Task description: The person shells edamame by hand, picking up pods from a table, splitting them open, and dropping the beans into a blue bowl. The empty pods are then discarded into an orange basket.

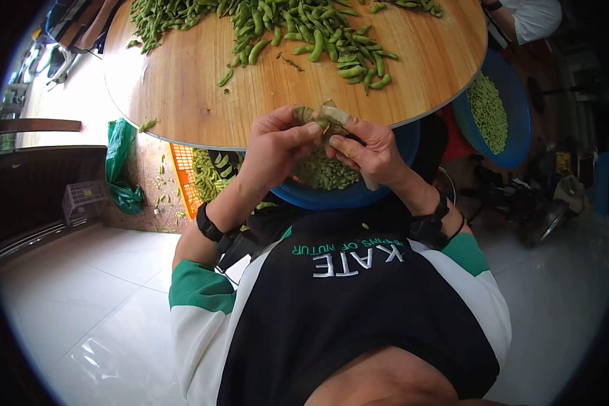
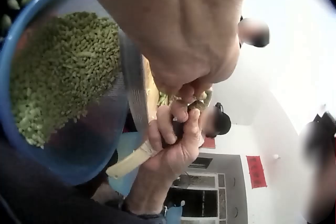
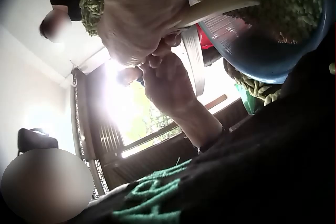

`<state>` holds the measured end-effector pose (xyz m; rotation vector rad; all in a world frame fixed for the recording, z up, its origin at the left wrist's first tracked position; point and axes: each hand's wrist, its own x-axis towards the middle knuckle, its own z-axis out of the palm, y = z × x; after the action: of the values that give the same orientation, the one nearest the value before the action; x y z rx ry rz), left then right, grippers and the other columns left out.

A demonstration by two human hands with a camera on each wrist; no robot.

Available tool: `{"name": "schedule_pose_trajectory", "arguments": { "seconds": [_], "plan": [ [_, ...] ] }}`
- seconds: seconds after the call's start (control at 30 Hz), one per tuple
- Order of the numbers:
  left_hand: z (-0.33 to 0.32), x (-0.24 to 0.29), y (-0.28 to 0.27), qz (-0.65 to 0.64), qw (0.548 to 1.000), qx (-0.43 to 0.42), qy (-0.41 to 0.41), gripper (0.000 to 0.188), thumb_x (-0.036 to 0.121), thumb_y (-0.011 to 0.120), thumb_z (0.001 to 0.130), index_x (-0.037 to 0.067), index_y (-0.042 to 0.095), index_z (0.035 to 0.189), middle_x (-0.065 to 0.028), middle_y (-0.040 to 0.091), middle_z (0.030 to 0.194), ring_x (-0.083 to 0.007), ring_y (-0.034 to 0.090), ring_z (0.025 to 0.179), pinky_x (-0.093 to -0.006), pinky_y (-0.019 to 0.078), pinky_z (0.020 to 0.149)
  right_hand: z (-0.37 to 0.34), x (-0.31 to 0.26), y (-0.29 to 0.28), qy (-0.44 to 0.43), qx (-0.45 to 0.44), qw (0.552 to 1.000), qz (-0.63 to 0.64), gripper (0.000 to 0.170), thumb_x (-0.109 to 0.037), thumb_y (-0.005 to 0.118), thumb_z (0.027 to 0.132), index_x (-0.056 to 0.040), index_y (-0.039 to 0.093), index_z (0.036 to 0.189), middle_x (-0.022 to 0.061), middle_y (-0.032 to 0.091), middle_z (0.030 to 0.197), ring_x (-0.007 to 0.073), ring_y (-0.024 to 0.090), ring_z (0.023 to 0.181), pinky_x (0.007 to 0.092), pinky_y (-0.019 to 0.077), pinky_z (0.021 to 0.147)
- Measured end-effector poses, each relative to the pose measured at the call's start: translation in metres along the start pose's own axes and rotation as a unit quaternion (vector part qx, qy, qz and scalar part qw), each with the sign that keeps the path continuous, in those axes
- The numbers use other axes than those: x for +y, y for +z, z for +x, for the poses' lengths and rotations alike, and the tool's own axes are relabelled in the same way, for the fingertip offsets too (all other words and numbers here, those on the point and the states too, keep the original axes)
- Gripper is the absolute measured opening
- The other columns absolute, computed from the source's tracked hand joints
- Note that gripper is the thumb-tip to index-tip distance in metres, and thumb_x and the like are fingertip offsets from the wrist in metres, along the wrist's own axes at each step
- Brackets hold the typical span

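Pale wood tops the rounded table (image 1: 183,101) at twelve o'clock, with a heap of green pods (image 1: 311,34) across its far part. By its near edge the hands meet: the left hand (image 1: 284,145) pinches a pod (image 1: 323,124) at its fingertips, while the right hand (image 1: 369,152) is curled round a pale handle (image 2: 131,161) whose working end I cannot make out. If that handle carries a blade, a slip could nick the left thumb, since the fingers crowd so closely. Too hard a squeeze might also shoot a bean past the blue tub (image 1: 331,201) at six o'clock, below the hands, or drop husk among the shelled beans (image 1: 328,172). Another tub (image 1: 517,115) sits toward three o'clock; toward nine are an orange basket (image 1: 183,172) and a green bag (image 1: 122,162). White tiles (image 1: 95,291) cover the floor, and a red sign (image 2: 256,171) hangs on the pale wall (image 2: 283,182).
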<state>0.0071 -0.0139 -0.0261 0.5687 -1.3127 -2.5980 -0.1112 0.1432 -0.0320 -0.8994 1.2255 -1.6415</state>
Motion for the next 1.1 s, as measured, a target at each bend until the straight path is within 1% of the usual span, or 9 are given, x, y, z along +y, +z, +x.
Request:
{"name": "schedule_pose_trajectory", "arguments": {
  "seconds": [0.13,0.23,0.3,0.6,0.83,0.9,0.97,1.03,1.1],
  "plan": [
    [0.000,0.006,0.001,-0.092,0.992,-0.063,-0.067,0.007,0.002,0.061,0.085,0.001,0.062,0.091,-0.0066,0.060,0.075,-0.0084,0.048,0.056,-0.0194,0.0328,0.048,0.001,-0.002,-0.008,0.034,-0.041,0.998,0.043,0.039,0.001,0.055,0.090,-0.0018,0.053,0.129,0.0030,0.063,0.082,0.0041,0.050,0.059,0.0190,0.0406,0.051],
    [0.005,0.004,-0.006,-0.143,0.975,-0.107,-0.133,0.004,0.003,0.061,0.085,0.001,0.061,0.088,-0.0061,0.059,0.072,-0.0076,0.045,0.054,-0.0202,0.0302,0.046,0.008,0.010,-0.014,-0.198,-0.030,0.955,-0.220,0.038,0.004,0.058,0.086,0.0014,0.055,0.123,0.0088,0.064,0.085,0.0135,0.059,0.064,0.0251,0.0467,0.056],
    [0.003,0.002,0.000,-0.125,0.979,-0.082,-0.142,0.003,0.002,0.061,0.084,0.001,0.060,0.086,-0.0050,0.057,0.070,-0.0072,0.043,0.051,-0.0205,0.0296,0.045,0.010,0.014,-0.023,-0.349,-0.027,0.840,-0.415,0.035,0.005,0.062,0.082,0.0044,0.057,0.116,0.0150,0.064,0.089,0.0227,0.064,0.071,0.0301,0.0499,0.060],
    [0.005,-0.006,0.014,-0.011,0.992,-0.023,-0.124,0.003,0.000,0.057,0.076,0.002,0.057,0.078,-0.0012,0.048,0.060,-0.0068,0.037,0.045,-0.0217,0.0261,0.039,-0.007,0.008,-0.019,-0.202,0.008,0.932,-0.301,0.033,0.002,0.069,0.076,0.0038,0.059,0.107,0.0118,0.064,0.079,0.0219,0.066,0.068,0.0293,0.0495,0.059],
    [0.000,0.001,0.008,0.063,0.964,-0.068,-0.249,0.005,0.003,0.058,0.074,-0.002,0.057,0.076,-0.0036,0.049,0.060,-0.0095,0.040,0.044,-0.0221,0.0280,0.039,-0.001,-0.013,-0.027,-0.312,-0.093,0.862,-0.389,0.028,0.001,0.071,0.070,0.0018,0.058,0.095,0.0129,0.058,0.070,0.0291,0.058,0.058,0.0343,0.0448,0.051],
    [-0.008,0.007,0.002,0.112,0.957,-0.090,-0.254,0.007,0.004,0.057,0.074,-0.002,0.058,0.078,-0.0033,0.047,0.059,-0.0108,0.046,0.049,-0.0265,0.0357,0.042,-0.004,-0.018,-0.028,-0.236,-0.128,0.885,-0.379,0.026,0.002,0.069,0.068,0.0012,0.057,0.092,0.0134,0.057,0.070,0.0312,0.057,0.056,0.0353,0.0448,0.050],
    [-0.031,0.018,0.001,0.454,0.883,-0.116,-0.030,0.009,0.007,0.058,0.076,0.000,0.059,0.080,-0.0077,0.052,0.059,-0.0185,0.057,0.056,-0.0334,0.0449,0.050,-0.010,-0.016,-0.029,-0.234,-0.102,0.888,-0.384,0.026,0.001,0.070,0.070,0.0009,0.058,0.093,0.0136,0.057,0.069,0.0307,0.058,0.056,0.0353,0.0453,0.050],
    [-0.057,0.043,-0.011,0.740,0.658,-0.075,0.117,0.008,0.011,0.063,0.080,0.003,0.062,0.082,-0.0108,0.061,0.068,-0.0256,0.061,0.065,-0.0358,0.0472,0.060,-0.017,-0.017,-0.027,-0.175,-0.160,0.899,-0.368,0.025,-0.001,0.070,0.071,0.0008,0.058,0.094,0.0138,0.059,0.071,0.0300,0.058,0.057,0.0349,0.0457,0.050],
    [-0.078,0.079,-0.024,0.834,0.544,-0.071,-0.060,0.007,0.012,0.064,0.081,0.005,0.064,0.084,-0.0160,0.062,0.074,-0.0322,0.062,0.071,-0.0413,0.0491,0.066,-0.024,-0.016,-0.026,-0.153,-0.171,0.900,-0.370,0.027,-0.002,0.070,0.074,0.0004,0.058,0.098,0.0136,0.060,0.072,0.0296,0.060,0.059,0.0345,0.0461,0.051]
  ]
}}
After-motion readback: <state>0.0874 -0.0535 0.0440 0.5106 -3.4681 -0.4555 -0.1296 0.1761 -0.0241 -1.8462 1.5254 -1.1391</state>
